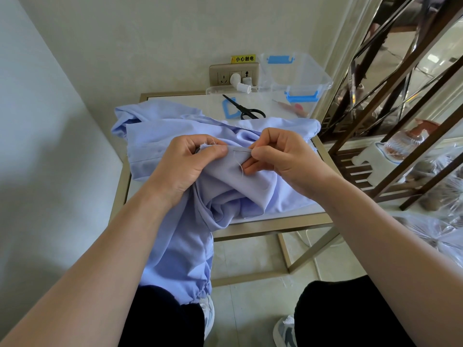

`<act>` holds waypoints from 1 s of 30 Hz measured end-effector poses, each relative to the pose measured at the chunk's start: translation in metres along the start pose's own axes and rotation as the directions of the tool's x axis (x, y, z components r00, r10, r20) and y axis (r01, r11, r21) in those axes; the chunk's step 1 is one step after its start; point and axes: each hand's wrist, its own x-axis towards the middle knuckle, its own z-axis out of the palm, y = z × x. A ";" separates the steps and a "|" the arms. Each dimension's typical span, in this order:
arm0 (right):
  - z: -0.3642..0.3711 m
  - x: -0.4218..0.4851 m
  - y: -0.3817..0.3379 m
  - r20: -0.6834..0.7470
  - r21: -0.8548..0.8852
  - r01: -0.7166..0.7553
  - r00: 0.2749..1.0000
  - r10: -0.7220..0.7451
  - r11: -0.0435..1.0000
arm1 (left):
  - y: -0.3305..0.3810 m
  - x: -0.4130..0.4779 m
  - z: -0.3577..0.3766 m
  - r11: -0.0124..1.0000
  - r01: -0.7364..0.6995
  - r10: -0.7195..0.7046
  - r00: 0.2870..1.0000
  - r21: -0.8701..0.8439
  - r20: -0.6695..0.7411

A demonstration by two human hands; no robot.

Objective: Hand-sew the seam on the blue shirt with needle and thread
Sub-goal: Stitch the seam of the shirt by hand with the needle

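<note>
The light blue shirt (pixel 160 136) lies bunched on a small table and hangs off its front edge toward my lap. My left hand (pixel 185 161) grips a raised fold of the shirt, with the thumb pressed on a frayed seam edge. My right hand (pixel 278 156) pinches a thin steel needle (pixel 241 151) that lies level between the two hands, its tip in the fold by my left thumb. A short white thread (pixel 241 169) curls under my right fingers.
Black scissors (pixel 246 108) and a blue plastic piece (pixel 230 108) lie behind the shirt on the gold-framed table (pixel 273 224). A clear box with blue clips (pixel 294 76) stands at the back right, under a wall socket (pixel 234 74). A dark wooden rack (pixel 390 116) stands close on the right.
</note>
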 end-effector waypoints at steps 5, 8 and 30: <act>-0.001 0.000 0.002 0.026 0.058 0.003 1.000 -0.004 0.998 | 0.002 -0.002 0.000 0.998 0.035 -0.035 0.999 -0.059 0.011; 0.000 0.000 0.003 0.033 0.101 0.007 0.999 -0.010 0.995 | 0.002 -0.002 0.000 0.995 0.052 -0.051 0.999 -0.089 0.020; -0.003 0.000 0.003 0.094 0.145 -0.023 0.996 0.010 0.989 | 0.010 -0.005 0.000 0.977 0.114 -0.095 0.989 -0.180 0.109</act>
